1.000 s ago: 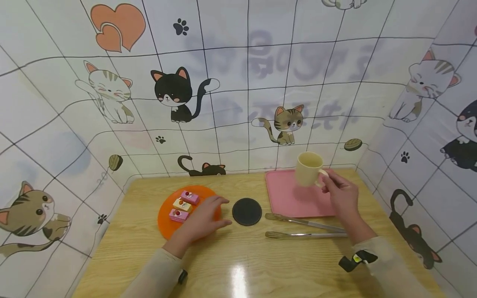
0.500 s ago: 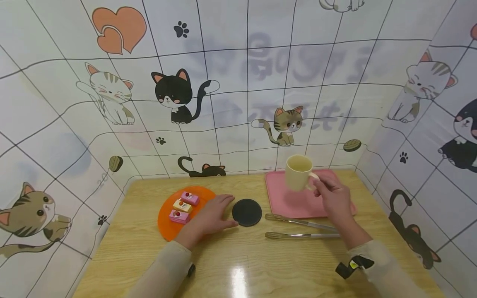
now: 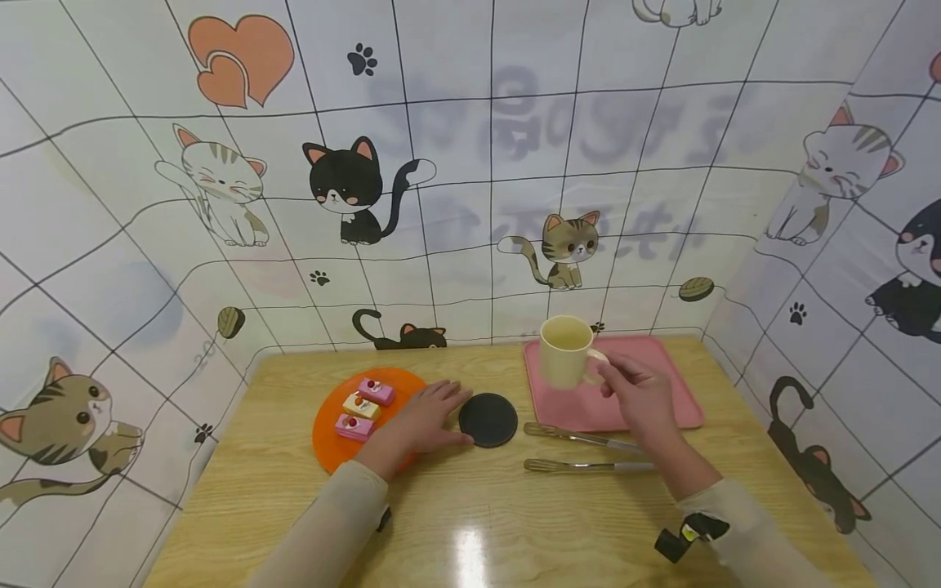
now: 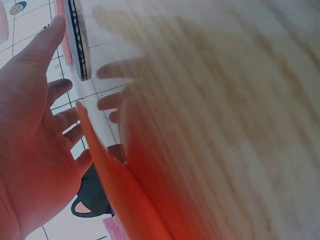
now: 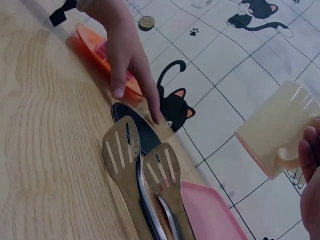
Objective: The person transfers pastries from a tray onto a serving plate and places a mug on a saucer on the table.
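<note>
My right hand (image 3: 638,398) pinches the handle of a cream mug (image 3: 564,359). The mug is upright, held up over the left part of a pink tray (image 3: 547,410); its underside shows in the right wrist view. My left hand (image 3: 424,422) lies palm down with its fingers spread, between an orange plate (image 3: 329,420) and a round black coaster (image 3: 488,420). Its fingertips and thumb are right at the coaster's left edge, and nothing is in its grasp. Three small toy cake slices, pink (image 3: 376,391), cream (image 3: 361,405) and pink (image 3: 354,427), sit on the plate.
Metal tongs (image 3: 581,466) with slotted ends lie in front of the tray, their arms spread apart, partly hidden by my right hand and forearm. Cat-patterned walls (image 3: 470,245) enclose the back and sides of the wooden table (image 3: 456,514).
My right hand has carried the mug left and slightly nearer, from over the tray's middle to its left part. My left hand has slid right, from the plate's edge to the coaster.
</note>
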`<state>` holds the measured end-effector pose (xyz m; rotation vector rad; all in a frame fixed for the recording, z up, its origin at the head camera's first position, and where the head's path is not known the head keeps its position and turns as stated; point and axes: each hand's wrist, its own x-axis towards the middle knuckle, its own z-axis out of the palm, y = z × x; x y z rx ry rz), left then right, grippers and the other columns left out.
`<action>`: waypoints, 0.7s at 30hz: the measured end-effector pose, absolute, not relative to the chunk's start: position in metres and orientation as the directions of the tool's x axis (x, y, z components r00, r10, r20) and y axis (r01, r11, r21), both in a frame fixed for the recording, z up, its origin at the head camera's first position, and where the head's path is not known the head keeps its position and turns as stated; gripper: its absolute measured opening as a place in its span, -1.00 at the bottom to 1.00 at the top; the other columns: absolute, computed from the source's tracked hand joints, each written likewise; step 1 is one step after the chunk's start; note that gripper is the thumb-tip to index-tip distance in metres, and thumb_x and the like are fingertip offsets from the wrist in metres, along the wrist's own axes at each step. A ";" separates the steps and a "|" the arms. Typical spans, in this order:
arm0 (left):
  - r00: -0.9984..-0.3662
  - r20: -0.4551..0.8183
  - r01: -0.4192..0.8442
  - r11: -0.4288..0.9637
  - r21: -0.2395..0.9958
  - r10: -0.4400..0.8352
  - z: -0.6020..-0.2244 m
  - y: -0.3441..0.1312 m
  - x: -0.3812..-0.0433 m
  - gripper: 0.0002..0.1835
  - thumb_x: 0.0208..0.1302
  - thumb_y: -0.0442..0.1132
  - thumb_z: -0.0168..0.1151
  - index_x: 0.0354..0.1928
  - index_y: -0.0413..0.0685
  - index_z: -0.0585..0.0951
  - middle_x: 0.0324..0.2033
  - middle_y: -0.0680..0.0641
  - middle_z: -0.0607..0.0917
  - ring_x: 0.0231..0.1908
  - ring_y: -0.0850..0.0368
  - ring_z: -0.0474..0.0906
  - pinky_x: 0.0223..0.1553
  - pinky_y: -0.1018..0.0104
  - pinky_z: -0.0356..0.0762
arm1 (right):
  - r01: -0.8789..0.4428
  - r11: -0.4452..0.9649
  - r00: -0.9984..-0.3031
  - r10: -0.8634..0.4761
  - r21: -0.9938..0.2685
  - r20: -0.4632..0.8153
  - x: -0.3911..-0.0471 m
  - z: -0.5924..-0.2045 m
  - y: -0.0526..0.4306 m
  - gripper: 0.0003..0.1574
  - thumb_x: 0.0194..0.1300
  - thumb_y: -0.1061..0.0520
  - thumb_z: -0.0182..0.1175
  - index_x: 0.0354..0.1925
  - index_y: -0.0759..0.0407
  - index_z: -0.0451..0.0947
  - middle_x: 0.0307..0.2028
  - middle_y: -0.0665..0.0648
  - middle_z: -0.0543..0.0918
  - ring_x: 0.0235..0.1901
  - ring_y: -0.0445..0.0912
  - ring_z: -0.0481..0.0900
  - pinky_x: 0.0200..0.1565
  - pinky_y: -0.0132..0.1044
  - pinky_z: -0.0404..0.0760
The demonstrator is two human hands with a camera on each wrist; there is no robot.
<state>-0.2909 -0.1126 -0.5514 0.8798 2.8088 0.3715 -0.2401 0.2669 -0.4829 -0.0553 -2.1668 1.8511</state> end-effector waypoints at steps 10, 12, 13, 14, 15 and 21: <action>-0.826 -0.110 0.507 0.814 0.284 0.553 -0.554 -0.111 -0.292 -0.06 0.40 0.36 0.43 0.70 0.19 0.40 0.69 -0.16 0.29 0.70 -0.21 0.08 0.69 -0.30 0.00 | -0.136 0.179 -0.972 0.168 -0.974 0.166 -0.236 -0.482 0.252 -0.49 0.54 -0.03 0.46 0.26 0.27 0.77 -0.33 0.02 0.82 -0.38 -0.22 0.69 -0.34 -0.42 0.70; -0.827 -0.106 0.508 0.814 0.281 0.553 -0.554 -0.110 -0.292 -0.06 0.40 0.36 0.44 0.69 0.19 0.40 0.69 -0.16 0.29 0.70 -0.21 0.08 0.68 -0.31 0.00 | -0.139 0.169 -0.973 0.159 -0.976 0.167 -0.236 -0.483 0.247 -0.50 0.55 -0.01 0.46 0.26 0.28 0.77 -0.33 0.06 0.81 -0.38 -0.21 0.68 -0.37 -0.42 0.68; -0.826 -0.105 0.510 0.814 0.277 0.553 -0.555 -0.110 -0.292 -0.06 0.40 0.36 0.44 0.69 0.19 0.41 0.69 -0.16 0.29 0.70 -0.21 0.09 0.68 -0.31 0.01 | -0.141 0.157 -0.974 0.153 -0.977 0.165 -0.236 -0.483 0.245 -0.51 0.55 0.01 0.45 0.26 0.29 0.76 -0.32 0.06 0.81 -0.39 -0.21 0.68 -0.38 -0.43 0.66; -0.826 -0.105 0.512 0.815 0.272 0.554 -0.555 -0.110 -0.292 -0.06 0.40 0.36 0.43 0.69 0.19 0.40 0.69 -0.17 0.29 0.70 -0.20 0.09 0.68 -0.31 0.01 | -0.139 0.148 -0.976 0.149 -0.979 0.161 -0.236 -0.483 0.243 -0.52 0.55 0.03 0.45 0.26 0.30 0.76 -0.32 0.05 0.81 -0.39 -0.21 0.67 -0.41 -0.44 0.64; -0.826 -0.103 0.514 0.815 0.270 0.555 -0.555 -0.110 -0.293 -0.06 0.40 0.36 0.43 0.69 0.19 0.41 0.69 -0.17 0.29 0.70 -0.20 0.10 0.68 -0.31 0.02 | -0.141 0.138 -0.976 0.149 -0.980 0.162 -0.236 -0.485 0.241 -0.53 0.55 0.06 0.45 0.26 0.31 0.76 -0.33 0.07 0.80 -0.40 -0.21 0.67 -0.42 -0.44 0.63; -0.829 -0.112 0.505 0.819 0.272 0.548 -0.553 -0.109 -0.292 -0.07 0.40 0.36 0.43 0.69 0.20 0.41 0.69 -0.16 0.29 0.69 -0.20 0.12 0.69 -0.28 0.00 | -0.178 0.120 -0.974 0.121 -0.977 0.192 -0.239 -0.495 0.229 -0.59 0.57 0.15 0.42 0.24 0.34 0.76 -0.35 0.14 0.78 -0.42 -0.21 0.66 -0.49 -0.46 0.55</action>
